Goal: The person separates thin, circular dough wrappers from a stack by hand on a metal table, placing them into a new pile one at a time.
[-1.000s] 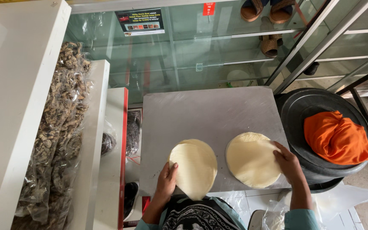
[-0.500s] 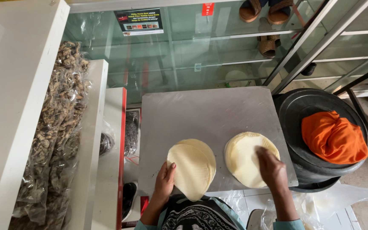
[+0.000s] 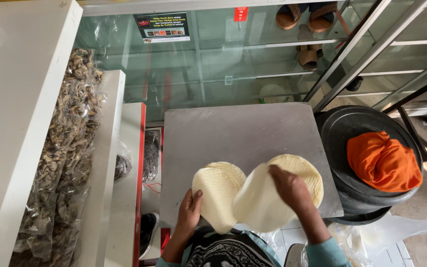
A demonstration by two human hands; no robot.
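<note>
Two stacks of thin pale round wrappers lie on the near part of a grey metal board (image 3: 238, 131). My left hand (image 3: 190, 210) rests on the near left edge of the left stack (image 3: 218, 190). From the right stack (image 3: 305, 173), my right hand (image 3: 288, 188) has lifted one wrapper (image 3: 258, 202). That wrapper hangs tilted between the two stacks, and its lower edge reaches past the board's near edge.
A black lidded tub (image 3: 357, 163) with an orange cloth (image 3: 384, 160) on it stands right of the board. Behind is a glass case (image 3: 213, 64). Clear bags of dried brown pieces (image 3: 63, 148) fill a white shelf on the left. Plastic bags (image 3: 362, 237) lie at bottom right.
My right hand moved from the right stack's right edge across it, then lifted one wrapper and swung it left toward the other stack. My left hand stayed on the left stack.
</note>
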